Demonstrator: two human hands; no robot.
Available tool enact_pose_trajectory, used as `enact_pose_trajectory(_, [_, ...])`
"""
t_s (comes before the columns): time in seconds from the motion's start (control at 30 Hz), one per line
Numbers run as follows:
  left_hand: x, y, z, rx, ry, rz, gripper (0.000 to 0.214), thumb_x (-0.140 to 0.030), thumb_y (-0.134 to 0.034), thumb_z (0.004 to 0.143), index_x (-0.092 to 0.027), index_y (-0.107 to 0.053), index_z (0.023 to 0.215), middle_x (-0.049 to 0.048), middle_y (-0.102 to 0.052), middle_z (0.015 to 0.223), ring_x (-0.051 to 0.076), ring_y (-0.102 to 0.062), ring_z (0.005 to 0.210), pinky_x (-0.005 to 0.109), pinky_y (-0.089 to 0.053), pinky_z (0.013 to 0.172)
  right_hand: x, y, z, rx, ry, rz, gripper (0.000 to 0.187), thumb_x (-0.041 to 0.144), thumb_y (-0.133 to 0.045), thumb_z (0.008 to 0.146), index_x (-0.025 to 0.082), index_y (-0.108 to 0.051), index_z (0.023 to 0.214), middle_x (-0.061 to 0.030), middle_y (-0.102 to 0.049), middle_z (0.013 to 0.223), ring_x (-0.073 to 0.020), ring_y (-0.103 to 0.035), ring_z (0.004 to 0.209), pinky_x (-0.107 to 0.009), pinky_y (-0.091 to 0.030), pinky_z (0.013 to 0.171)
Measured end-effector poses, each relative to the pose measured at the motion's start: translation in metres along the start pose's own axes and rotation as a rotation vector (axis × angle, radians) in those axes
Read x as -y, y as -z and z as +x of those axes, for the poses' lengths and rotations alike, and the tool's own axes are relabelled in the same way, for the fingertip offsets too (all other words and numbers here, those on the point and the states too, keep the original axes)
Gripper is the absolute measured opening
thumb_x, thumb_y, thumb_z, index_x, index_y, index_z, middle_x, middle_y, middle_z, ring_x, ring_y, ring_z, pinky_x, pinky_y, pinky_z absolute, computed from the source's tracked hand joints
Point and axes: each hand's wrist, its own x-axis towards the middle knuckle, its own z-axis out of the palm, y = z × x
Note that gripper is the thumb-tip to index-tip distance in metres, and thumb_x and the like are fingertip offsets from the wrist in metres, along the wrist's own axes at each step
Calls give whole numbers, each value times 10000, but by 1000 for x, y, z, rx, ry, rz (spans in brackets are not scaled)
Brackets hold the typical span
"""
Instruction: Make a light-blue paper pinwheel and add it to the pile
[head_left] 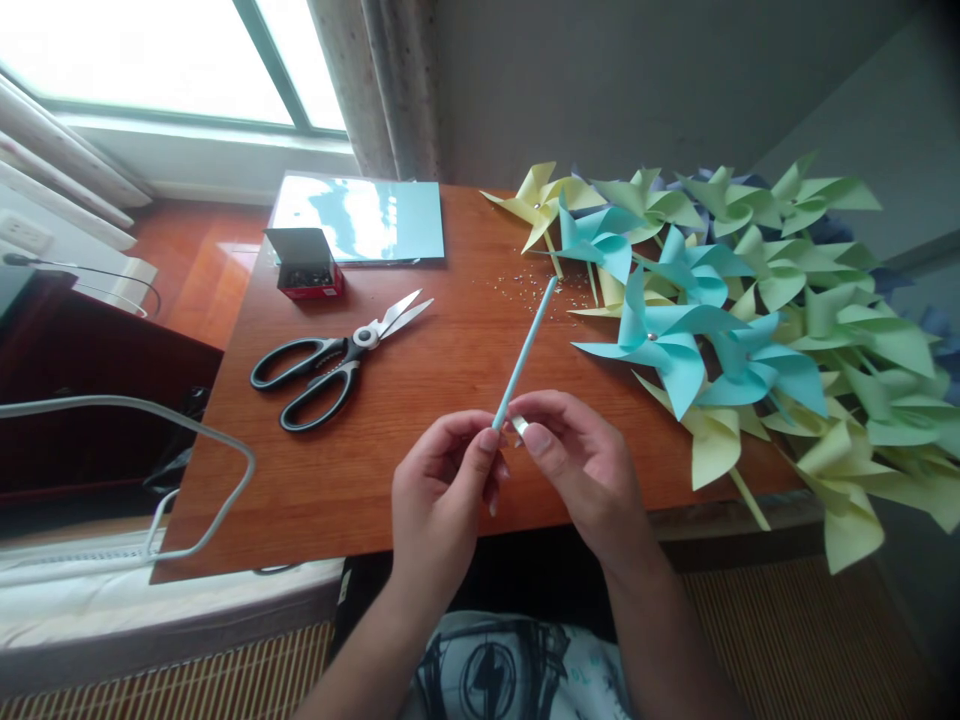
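Note:
A thin light-blue stick [525,350], a rolled paper tube, slants up and away over the wooden table [420,460]. My left hand [442,495] pinches its near end between thumb and fingers. My right hand [581,465] is closed right beside that end, with a small shiny piece [520,427] at its thumb tip touching the stick. Both hands hover above the table's near edge.
A heap of blue, green and yellow paper pinwheels [750,320] covers the table's right side. Black-handled scissors [337,362] lie at the left, behind them a small open box of pins [306,265] and blue paper sheets [360,218]. Tiny glittering bits [525,285] are scattered mid-table.

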Motion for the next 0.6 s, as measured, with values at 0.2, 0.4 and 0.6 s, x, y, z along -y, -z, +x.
enact_pose_trajectory(0.2, [-4,-2,-2,10,154,-144,154,-294,-757,864,-154,-732,925,2,-639,740,44,-512,552,103,-386,423,0,0,0,4,-6,4,109,304,-678,936,232,-730,999,-6,-726,937,-150,-688,865,-252,-563,806])
enact_pose_trajectory(0.4, [-6,-5,-2,31,205,-249,114,-253,-755,864,-152,-743,916,0,-649,745,32,-501,540,81,-361,401,-1,2,-1,14,-6,43,95,289,-678,941,247,-736,1004,7,-726,940,-132,-692,872,-228,-562,812])
enact_pose_trajectory(0.6, [-5,-6,-3,45,194,-286,96,-240,-749,870,-162,-752,926,-1,-650,750,24,-507,538,69,-368,409,-1,3,1,19,-15,57,95,286,-673,944,245,-735,1004,8,-734,929,-133,-696,861,-231,-563,809])
